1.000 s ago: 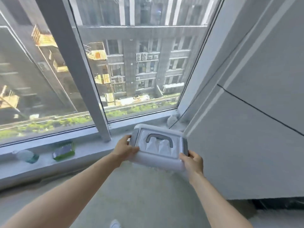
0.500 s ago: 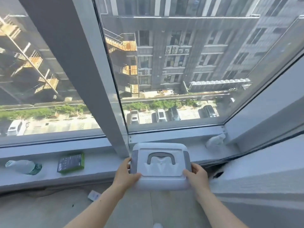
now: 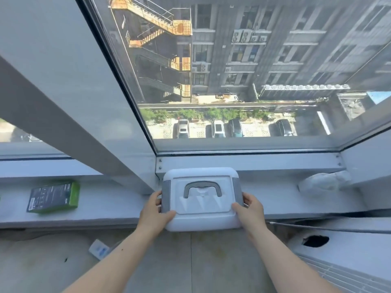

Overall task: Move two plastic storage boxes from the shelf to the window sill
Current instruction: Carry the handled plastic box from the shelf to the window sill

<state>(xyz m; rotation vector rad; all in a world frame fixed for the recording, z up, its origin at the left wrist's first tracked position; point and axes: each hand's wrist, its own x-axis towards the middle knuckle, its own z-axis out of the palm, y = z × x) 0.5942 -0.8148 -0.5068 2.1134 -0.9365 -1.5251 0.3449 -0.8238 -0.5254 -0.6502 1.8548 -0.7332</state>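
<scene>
A white plastic storage box (image 3: 201, 218) with a grey handle and grey side clips is over the window sill (image 3: 273, 197), its front part jutting past the sill's near edge. My left hand (image 3: 155, 210) grips its left side and my right hand (image 3: 250, 210) grips its right side. Whether its base rests on the sill I cannot tell. The box's back edge is close to the window frame. No second box or shelf is in view.
A green and black carton (image 3: 54, 197) lies on the sill at the left. A crumpled white bag (image 3: 323, 181) sits in the sill's right corner. A thick frame post (image 3: 84, 123) rises left of the box. A small white item (image 3: 99, 249) lies on the floor below.
I have stepped closer to the window and carried the box forward, from in front of the sill to over it. Both hands keep their grip.
</scene>
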